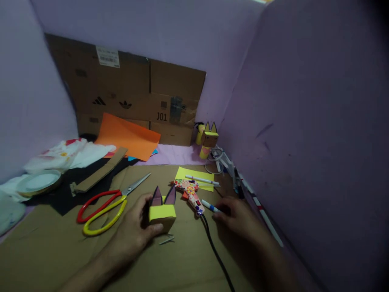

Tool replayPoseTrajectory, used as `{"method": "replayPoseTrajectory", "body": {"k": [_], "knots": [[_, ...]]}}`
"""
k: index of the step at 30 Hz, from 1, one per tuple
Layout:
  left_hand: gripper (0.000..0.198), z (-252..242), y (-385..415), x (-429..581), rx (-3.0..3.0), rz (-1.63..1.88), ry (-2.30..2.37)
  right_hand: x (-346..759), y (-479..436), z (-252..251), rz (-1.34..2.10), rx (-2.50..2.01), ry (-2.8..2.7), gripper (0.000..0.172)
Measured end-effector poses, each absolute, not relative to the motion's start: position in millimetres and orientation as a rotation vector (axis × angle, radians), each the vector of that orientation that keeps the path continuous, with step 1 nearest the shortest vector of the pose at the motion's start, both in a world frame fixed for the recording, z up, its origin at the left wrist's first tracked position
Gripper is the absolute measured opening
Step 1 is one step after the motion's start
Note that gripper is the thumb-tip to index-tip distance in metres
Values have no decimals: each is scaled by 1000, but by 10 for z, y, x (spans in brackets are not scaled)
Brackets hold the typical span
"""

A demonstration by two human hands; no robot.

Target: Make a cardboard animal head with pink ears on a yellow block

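My left hand (141, 225) is wrapped round a small cardboard cat head (162, 213). This box shape has a yellow top and two pointed purple ears with dark edges. Over on the right, my right hand (232, 215) has its fingers closed on the end of a white marker with a blue band (210, 206). Between the hands lies a glue gun (191, 192) with a floral pattern, its black cord running toward me. Large scissors (112, 209) with one red and one yellow handle rest left of my left hand, blades slightly apart.
A yellow sheet (180, 173) lies behind the glue gun with a white pen (202, 179) on it. A finished-looking cat figure (209, 140) stands at the back right. Orange paper (127, 136), a cardboard strip (101, 172) and a round lid (39, 181) occupy the left. Purple walls enclose the workspace.
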State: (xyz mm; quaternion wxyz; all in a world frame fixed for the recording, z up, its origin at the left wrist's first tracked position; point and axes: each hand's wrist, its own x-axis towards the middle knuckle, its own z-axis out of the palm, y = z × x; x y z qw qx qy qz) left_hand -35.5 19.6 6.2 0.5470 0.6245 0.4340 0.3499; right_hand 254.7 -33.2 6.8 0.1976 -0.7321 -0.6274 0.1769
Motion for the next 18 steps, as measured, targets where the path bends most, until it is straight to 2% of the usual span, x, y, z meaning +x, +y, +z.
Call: {"method": "replayPoseTrajectory", "body": {"k": [3, 8, 10, 13, 15, 18], "knots": [[60, 84, 232, -368, 1582, 776, 1103, 2503, -345, 74, 465, -2060, -1816, 11], [98, 107, 300, -483, 1655, 769, 1102, 2586, -341, 33, 394, -2113, -1784, 21], [102, 132, 279, -556, 1703, 856, 1119, 2598, -382, 56, 299, -2081, -1649, 26], [75, 212, 160, -653, 1839, 1220, 1124, 2441, -527, 166, 189, -1891, -1429, 30], [51, 277, 46, -664, 2098, 1420, 1038, 2201, -655, 270, 376, -1786, -1529, 29], [32, 336, -97, -564, 2713, 1214, 631, 1779, -814, 401, 756, -1638, -1819, 24]]}}
